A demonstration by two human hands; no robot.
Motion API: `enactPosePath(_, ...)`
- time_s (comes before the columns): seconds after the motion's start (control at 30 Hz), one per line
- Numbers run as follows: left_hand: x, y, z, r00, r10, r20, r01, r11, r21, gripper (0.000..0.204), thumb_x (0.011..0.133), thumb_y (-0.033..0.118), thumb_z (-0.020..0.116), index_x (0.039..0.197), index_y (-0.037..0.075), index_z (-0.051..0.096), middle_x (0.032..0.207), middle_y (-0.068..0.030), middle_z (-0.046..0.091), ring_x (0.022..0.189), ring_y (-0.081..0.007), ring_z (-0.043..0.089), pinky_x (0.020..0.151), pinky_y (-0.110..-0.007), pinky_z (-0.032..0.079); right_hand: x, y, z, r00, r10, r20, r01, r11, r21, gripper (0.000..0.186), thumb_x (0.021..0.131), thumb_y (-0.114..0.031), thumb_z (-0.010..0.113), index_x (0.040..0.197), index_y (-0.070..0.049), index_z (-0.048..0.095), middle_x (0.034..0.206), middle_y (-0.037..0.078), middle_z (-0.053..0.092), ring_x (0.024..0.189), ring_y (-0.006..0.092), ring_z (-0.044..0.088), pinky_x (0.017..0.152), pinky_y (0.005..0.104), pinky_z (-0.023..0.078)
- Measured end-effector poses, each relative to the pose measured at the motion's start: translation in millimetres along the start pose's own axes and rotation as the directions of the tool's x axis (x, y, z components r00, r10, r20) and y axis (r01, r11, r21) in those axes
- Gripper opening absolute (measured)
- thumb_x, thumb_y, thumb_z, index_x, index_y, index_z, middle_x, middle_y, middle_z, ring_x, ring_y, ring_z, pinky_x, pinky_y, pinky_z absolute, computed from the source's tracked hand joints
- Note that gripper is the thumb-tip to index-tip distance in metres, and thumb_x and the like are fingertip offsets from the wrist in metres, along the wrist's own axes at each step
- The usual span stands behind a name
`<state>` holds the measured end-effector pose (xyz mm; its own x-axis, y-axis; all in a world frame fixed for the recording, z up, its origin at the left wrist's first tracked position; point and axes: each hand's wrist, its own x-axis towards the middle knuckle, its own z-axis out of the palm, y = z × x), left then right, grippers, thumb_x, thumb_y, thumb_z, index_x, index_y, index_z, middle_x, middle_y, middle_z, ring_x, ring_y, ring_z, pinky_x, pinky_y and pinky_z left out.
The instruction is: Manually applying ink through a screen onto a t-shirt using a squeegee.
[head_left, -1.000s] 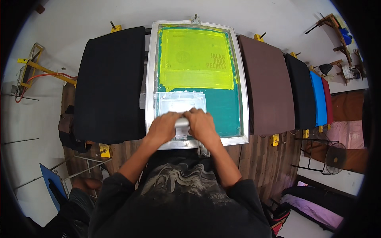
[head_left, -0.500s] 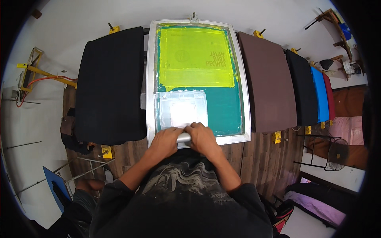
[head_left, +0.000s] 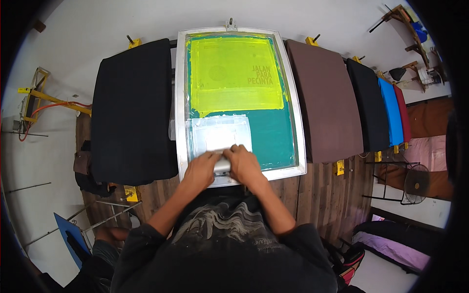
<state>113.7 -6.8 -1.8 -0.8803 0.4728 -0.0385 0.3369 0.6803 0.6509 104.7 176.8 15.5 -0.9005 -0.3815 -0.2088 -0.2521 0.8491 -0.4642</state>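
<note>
My left hand [head_left: 199, 172] and my right hand [head_left: 245, 166] are both closed around a silver-grey squeegee [head_left: 222, 167]. They hold it side by side at the near left of a silkscreen frame [head_left: 181, 97] with a pale metal border. Just beyond the squeegee, a shiny white ink patch [head_left: 222, 134] covers the near left of the green mesh [head_left: 272, 139]. The far half carries a yellow-green rectangle [head_left: 229, 58] with faint lettering and a round motif. My fingers and thumbs wrap the squeegee's top; its blade edge is hidden.
A black cloth-covered board [head_left: 132, 112] lies left of the frame and a brown shirt board [head_left: 330, 102] right. Further right come another black board [head_left: 369, 105], a blue one [head_left: 391, 112] and a red one [head_left: 402, 112]. A person's arm [head_left: 110, 234] shows at lower left. A fan [head_left: 416, 184] stands right.
Both hands have pushed the squeegee slightly away from me, off the frame's near border and onto the mesh. The whole view has shifted a little.
</note>
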Motion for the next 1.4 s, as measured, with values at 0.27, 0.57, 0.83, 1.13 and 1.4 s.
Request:
enactPosePath(0.27, 14.1, 7.6, -26.9, 0.988, -0.108, 0.113, 0.108, 0.994, -0.002, 0.043, 0.074, -0.003, 0.061, 0.116, 0.006, 0.067, 0.108, -0.0178, 0.068, 0.100, -0.0382, 0.065, 0.090, -0.047, 0.051, 12.6, -6.2, -17.6, 0.999, 0.011, 0.047, -0.012, 0.999, 0.035, 0.033, 0.068, -0.001, 0.070, 0.101, -0.004, 0.067, 0.093, 0.018, 0.066, 0.091, 0.0385, 0.064, 0.080, 0.0469, 0.055)
enactPosePath(0.57, 52.9, -20.0, -18.3, 0.993, -0.117, 0.021, 0.117, 0.993, 0.029, 0.046, 0.071, -0.010, 0.061, 0.114, 0.005, 0.068, 0.108, -0.0194, 0.068, 0.101, -0.0374, 0.065, 0.088, -0.045, 0.053, 54.8, 14.0, -7.2, 0.998, 0.014, -0.062, -0.013, 1.000, 0.020, 0.037, 0.065, 0.001, 0.070, 0.101, -0.006, 0.068, 0.096, 0.017, 0.065, 0.094, 0.0387, 0.062, 0.080, 0.0464, 0.055)
enactPosePath(0.83, -9.1, 11.8, -2.6, 0.986, -0.124, 0.107, 0.131, 0.990, -0.059, 0.048, 0.070, -0.010, 0.062, 0.116, 0.003, 0.066, 0.106, -0.0181, 0.068, 0.097, -0.0395, 0.065, 0.086, -0.047, 0.053, -14.0, -8.0, -0.7, 0.998, 0.058, 0.035, -0.060, 0.997, 0.051, 0.038, 0.067, -0.001, 0.071, 0.104, -0.005, 0.069, 0.100, 0.017, 0.066, 0.097, 0.0376, 0.061, 0.085, 0.0439, 0.054)
enactPosePath(1.13, 57.4, -5.5, -29.4, 0.987, -0.150, 0.063, 0.151, 0.988, -0.022, 0.044, 0.072, -0.009, 0.059, 0.112, 0.005, 0.070, 0.104, -0.0211, 0.069, 0.097, -0.0395, 0.066, 0.087, -0.046, 0.052, 62.8, 10.9, -24.5, 0.998, 0.066, 0.024, -0.064, 0.996, -0.061, 0.035, 0.067, -0.003, 0.071, 0.100, -0.010, 0.069, 0.093, 0.015, 0.068, 0.088, 0.0369, 0.065, 0.076, 0.0461, 0.055)
enactPosePath(1.4, -12.2, 8.6, 15.3, 0.992, -0.119, -0.034, 0.118, 0.992, -0.038, 0.045, 0.073, -0.009, 0.061, 0.117, 0.004, 0.065, 0.115, -0.0182, 0.065, 0.100, -0.0393, 0.064, 0.087, -0.045, 0.054, -14.6, -8.3, 1.4, 0.998, 0.037, -0.056, -0.034, 0.997, 0.063, 0.041, 0.061, 0.002, 0.074, 0.101, -0.004, 0.065, 0.099, 0.014, 0.062, 0.095, 0.0363, 0.060, 0.079, 0.0449, 0.055)
